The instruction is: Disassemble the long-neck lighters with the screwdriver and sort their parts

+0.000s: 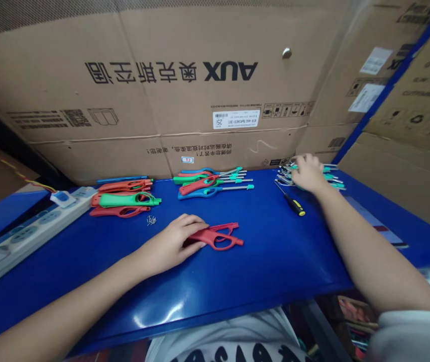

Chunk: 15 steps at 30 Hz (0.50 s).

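A red lighter handle [220,237] is sitting at the middle of the blue tabletop [260,281], the left hand [179,237] grasping its left end in its fingers. Behind it, several lighters [200,191] are lying bunched. Small screws [151,220] are lying near stacked handles [124,200] at left. At far right, the right hand [308,172] is touching teal-tipped metal rods [331,177], its fingers' grip impossible to tell, a screwdriver [294,205] lying just beside.
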### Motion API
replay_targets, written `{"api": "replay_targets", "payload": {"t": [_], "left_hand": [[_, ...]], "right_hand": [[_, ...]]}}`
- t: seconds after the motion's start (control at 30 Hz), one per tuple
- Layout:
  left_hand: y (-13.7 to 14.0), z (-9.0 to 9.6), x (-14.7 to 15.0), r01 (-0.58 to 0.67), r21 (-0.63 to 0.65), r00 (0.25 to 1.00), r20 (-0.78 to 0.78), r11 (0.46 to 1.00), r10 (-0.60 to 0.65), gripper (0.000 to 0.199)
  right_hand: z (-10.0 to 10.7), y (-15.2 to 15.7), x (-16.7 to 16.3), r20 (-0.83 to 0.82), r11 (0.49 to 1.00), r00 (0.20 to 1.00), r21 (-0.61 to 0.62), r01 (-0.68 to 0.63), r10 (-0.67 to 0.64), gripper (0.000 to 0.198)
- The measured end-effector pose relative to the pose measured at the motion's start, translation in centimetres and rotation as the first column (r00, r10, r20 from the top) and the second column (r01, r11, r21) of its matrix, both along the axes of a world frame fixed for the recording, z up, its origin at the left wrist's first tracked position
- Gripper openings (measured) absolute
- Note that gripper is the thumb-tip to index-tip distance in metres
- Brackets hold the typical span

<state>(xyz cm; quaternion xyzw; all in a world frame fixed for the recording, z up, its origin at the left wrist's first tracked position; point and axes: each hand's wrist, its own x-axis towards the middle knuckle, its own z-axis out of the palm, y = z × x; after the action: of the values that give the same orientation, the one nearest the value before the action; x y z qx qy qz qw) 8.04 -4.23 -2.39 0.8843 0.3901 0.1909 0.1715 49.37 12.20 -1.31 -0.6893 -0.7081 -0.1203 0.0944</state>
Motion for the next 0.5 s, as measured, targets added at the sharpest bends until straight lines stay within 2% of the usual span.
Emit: {"api": "replay_targets", "payload": {"t": [0.03, 0.07, 0.1, 0.13, 0.2, 0.27, 0.37, 0.43, 0.5], "left_hand": [[0.0, 0.1, -0.1, -0.006, -0.03, 1.0, -0.015, 1.0, 0.006, 0.033], [0.0, 0.4, -0.1, -0.016, -0.062, 0.999, -0.03, 0.998, 0.014, 0.034], [-0.1, 0.7, -0.3, -0.029, -0.093, 0.999, -0.044, 0.995, 0.025, 0.035], [-0.2, 1.1, -0.5, -0.042, -0.122, 0.998, -0.061, 0.992, 0.035, 0.036], [-0.5, 2.2, -1.1, -0.051, -0.174, 0.994, -0.106, 0.983, 0.033, 0.038], [-0.5, 3.3, -2.1, -0.03, -0.214, 0.987, -0.161, 0.976, -0.004, 0.038], [0.0, 4.6, -4.5, -0.015, -0.208, 0.975, -0.221, 0.978, -0.032, 0.029], [1.0, 5.2, -6.6, -0.072, -0.123, 0.971, -0.235, 0.99, 0.042, 0.023], [2.2, 5.5, -8.8, -0.164, 0.005, 0.955, -0.251, 0.986, 0.16, 0.025]], "right_hand": [[0.2, -0.4, -1.4, -0.02, 0.998, 0.998, 0.019, -0.057, 0.058, 0.055], [0.4, -1.0, -3.0, -0.068, 0.985, 0.983, 0.04, -0.166, 0.168, 0.052], [0.4, -1.7, -4.7, -0.103, 0.951, 0.945, 0.047, -0.306, 0.31, 0.049], [0.3, -2.5, -6.4, -0.112, 0.895, 0.888, 0.032, -0.445, 0.446, 0.047], [-0.2, -4.0, -9.4, -0.088, 0.795, 0.793, -0.014, -0.606, 0.603, 0.046], [-1.1, -5.1, -11.5, -0.046, 0.751, 0.755, -0.079, -0.656, 0.654, 0.047], [-2.0, -5.5, -12.6, -0.032, 0.74, 0.748, -0.123, -0.662, 0.663, 0.046], [-2.1, -5.3, -12.3, -0.056, 0.742, 0.75, -0.115, -0.661, 0.659, 0.043], [-1.8, -5.1, -11.8, -0.09, 0.717, 0.727, -0.12, -0.686, 0.68, 0.038]]}}
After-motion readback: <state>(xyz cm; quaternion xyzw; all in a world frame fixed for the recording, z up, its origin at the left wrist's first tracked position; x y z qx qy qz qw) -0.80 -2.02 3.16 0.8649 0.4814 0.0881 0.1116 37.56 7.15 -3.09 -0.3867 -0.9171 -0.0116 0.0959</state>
